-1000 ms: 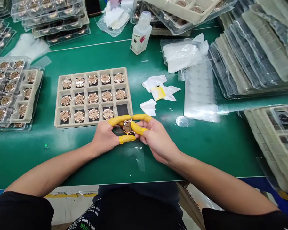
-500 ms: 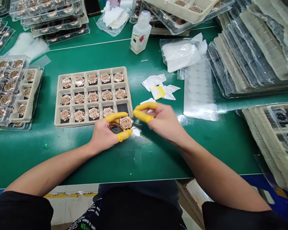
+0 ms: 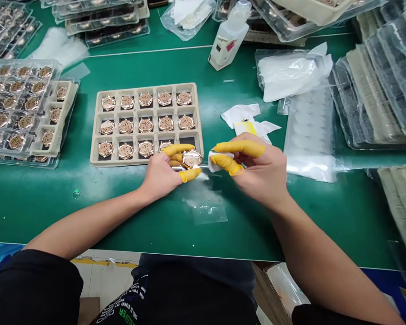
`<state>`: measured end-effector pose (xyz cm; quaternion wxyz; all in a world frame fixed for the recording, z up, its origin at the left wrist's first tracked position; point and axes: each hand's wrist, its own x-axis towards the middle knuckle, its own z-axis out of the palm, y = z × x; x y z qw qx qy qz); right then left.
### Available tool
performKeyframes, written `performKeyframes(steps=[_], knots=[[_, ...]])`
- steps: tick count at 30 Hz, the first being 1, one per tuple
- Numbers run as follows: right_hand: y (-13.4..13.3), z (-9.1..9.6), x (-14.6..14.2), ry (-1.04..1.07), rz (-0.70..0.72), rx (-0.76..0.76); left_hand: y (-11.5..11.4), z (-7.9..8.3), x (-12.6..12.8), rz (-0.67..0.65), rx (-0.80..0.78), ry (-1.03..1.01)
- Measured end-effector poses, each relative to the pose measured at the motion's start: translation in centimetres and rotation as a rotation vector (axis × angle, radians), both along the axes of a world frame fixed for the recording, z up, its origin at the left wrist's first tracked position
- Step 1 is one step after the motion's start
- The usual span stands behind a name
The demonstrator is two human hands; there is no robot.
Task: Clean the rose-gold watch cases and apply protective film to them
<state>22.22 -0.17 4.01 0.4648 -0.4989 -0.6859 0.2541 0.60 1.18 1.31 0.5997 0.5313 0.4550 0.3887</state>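
Fourteen filled cells counted in the beige tray (image 3: pixel 122 163). The fifteenth, at its near right corner, is half hidden behind my left hand (image 3: pixel 162 174). Bottle (image 3: pixel 227 43): top cut off by the frame edge. Dial print: I cannot read it.

Item: watch case (image 3: pixel 191 158), round, rose-gold, pale face up, pinched between yellow-cotted thumb and forefinger of the left hand, at that tray corner.

Right hand (image 3: pixel 260 174): fingers closed on a white wipe (image 3: pixel 213 161), just beside the case.

Change: a second ago both hands held the case. The right has since let go.
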Motion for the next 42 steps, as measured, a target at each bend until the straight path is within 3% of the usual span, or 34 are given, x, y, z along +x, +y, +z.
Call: performKeyframes(steps=[4,6,8,12,16,20,23,28,33,35,38,42], knots=[[-0.7,0.1,-1.4,-0.106,0.123,0.136,-0.3,0.0,-0.1,-0.143,-0.043,-0.032],[-0.8,-0.3,-1.5,-0.180,0.117,0.155,-0.5,0.0,-0.2,-0.179,-0.039,-0.005],[-0.7,-0.7,-1.3,-0.226,0.093,0.150,-0.7,0.0,-0.2,-0.138,-0.029,0.004],[-0.5,-1.0,-1.2,-0.191,0.181,0.164,-0.6,-0.2,-0.2,-0.139,0.003,0.033],[-0.2,-1.3,-1.2,-0.158,0.105,0.173,-0.8,-0.4,-0.2,-0.115,0.029,0.052],[-0.1,-1.4,-1.3,-0.133,0.225,0.168,-1.1,-0.6,-0.3,-0.128,0.052,0.058],[-0.2,-1.4,-1.6,-0.154,0.145,0.204,-1.2,-0.7,-0.3,-0.108,0.045,0.051],[-0.2,-1.9,-2.1,-0.137,0.196,0.240,-1.2,-0.7,-0.2,-0.111,0.048,0.022],[0.7,-1.9,0.8,-0.280,-0.146,0.125,-1.2,-0.6,-0.1,-0.042,0.113,0.001],[0.6,-1.5,2.1,-0.288,-0.092,0.041,-1.3,-0.7,-0.2,-0.030,0.183,-0.010],[0.1,-0.8,2.4,-0.224,0.108,-0.157,-1.4,-0.9,-0.3,-0.041,0.356,-0.024],[-0.3,0.0,1.8,-0.038,0.130,-0.352,-1.4,-1.0,-0.6,-0.077,0.595,0.018]])
